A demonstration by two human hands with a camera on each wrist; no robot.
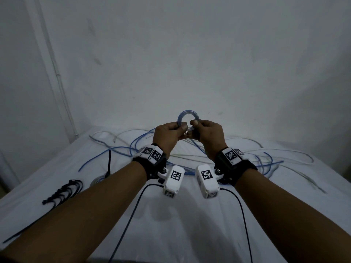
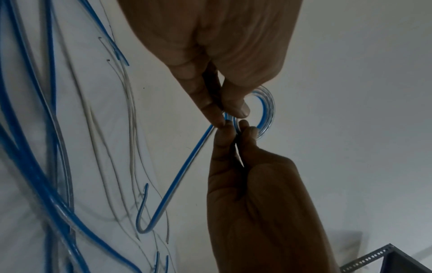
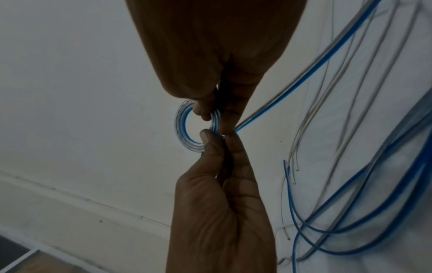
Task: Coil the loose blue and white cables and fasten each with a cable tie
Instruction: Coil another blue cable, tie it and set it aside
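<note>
A small coil of blue-and-clear cable (image 1: 188,117) is held up above the white table. My left hand (image 1: 180,130) pinches its lower left side and my right hand (image 1: 194,126) pinches its lower right side. Seen from the left wrist, the coil (image 2: 266,107) sticks out past the left hand (image 2: 225,114) and the right hand (image 2: 236,129), and its loose tail (image 2: 182,166) hangs down to the table. From the right wrist, the coil (image 3: 180,127) shows with its tail (image 3: 304,77). A bundle of black cable ties (image 1: 62,190) lies front left.
Loose blue cables (image 1: 121,149) and white cables (image 1: 284,154) sprawl over the far half of the white table (image 1: 190,224). A single black tie (image 1: 109,162) lies by a pale coil (image 1: 97,180) at the left. A wall stands close behind. A perforated metal rack (image 2: 385,258) stands beside the table.
</note>
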